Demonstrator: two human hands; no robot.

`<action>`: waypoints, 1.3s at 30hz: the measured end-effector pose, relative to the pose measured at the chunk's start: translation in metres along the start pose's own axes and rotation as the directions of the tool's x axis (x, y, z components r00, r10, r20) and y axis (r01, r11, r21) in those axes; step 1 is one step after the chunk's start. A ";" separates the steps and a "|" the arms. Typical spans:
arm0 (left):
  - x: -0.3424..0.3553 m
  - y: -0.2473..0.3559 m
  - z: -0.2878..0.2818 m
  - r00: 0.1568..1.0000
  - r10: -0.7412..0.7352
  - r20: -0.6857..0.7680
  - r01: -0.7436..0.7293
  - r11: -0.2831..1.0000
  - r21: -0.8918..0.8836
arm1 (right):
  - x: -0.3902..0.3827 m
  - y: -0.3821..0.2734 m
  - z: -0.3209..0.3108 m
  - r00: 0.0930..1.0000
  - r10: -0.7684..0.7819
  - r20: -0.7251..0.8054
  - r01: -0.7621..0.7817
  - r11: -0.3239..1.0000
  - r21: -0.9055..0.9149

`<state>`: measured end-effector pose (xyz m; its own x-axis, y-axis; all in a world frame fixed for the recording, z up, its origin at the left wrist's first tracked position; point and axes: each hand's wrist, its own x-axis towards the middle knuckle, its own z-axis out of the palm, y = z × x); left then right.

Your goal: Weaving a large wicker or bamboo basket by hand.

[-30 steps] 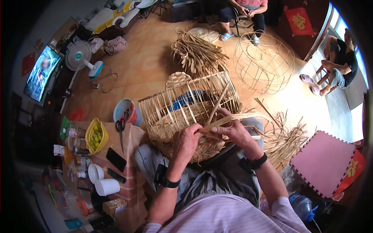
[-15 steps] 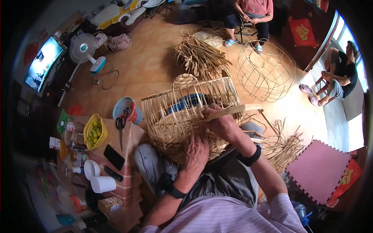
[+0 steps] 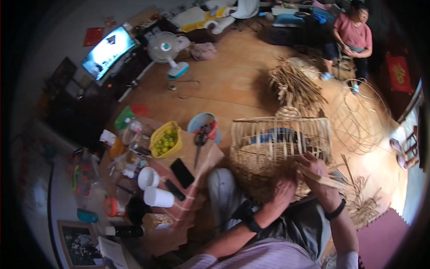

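A half-woven basket [image 3: 255, 172] of pale dried plant strips sits in my lap, its lower wall braided and its upper ribs bare. My right hand [image 3: 317, 175] is at the right side of the weave, closed on a flat pale strip [image 3: 329, 181] that points right and toward me. Close beside it, my left hand [image 3: 283, 189] rests against the near woven wall; its fingers are blurred. A round braided piece [image 3: 289, 112] shows at the basket's far edge, and something blue [image 3: 277, 134] is visible through the ribs.
At left a low table holds a yellow basket of green fruit [image 3: 165, 142], a phone [image 3: 182, 173], a white cup [image 3: 159, 197] and scissors [image 3: 200, 141]. Beyond lie a strip bundle [image 3: 295, 87] and a wire frame [image 3: 360, 116]. A person [image 3: 354, 36] sits at the far right.
My view has swung left, so the basket and hands appear farther right. The seated person by the doorway is out of view. My right hand still holds the strip, now angled down toward me.
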<state>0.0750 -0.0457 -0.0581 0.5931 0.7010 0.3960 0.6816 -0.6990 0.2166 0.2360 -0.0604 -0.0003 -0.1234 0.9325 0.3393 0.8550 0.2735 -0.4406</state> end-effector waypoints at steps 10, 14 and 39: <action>0.008 -0.020 -0.011 0.999 0.017 0.038 -0.001 0.926 -0.379 | 0.006 -0.014 0.016 0.996 0.089 -0.002 -0.087 0.966 -0.245; 0.012 -0.024 -0.014 0.991 0.035 0.132 0.022 0.915 -0.402 | 0.006 -0.012 0.022 0.986 0.162 -0.043 -0.167 0.950 -0.265; 0.009 -0.037 -0.022 0.975 0.099 0.201 0.011 0.875 -0.485 | -0.006 -0.053 -0.005 0.907 0.381 -0.178 -0.250 0.829 0.500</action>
<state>0.0457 -0.0170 -0.0429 0.7317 0.6423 0.2283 0.3948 -0.6723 0.6262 0.1937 -0.0813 0.0251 0.3032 0.9085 0.2877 0.4883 0.1111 -0.8656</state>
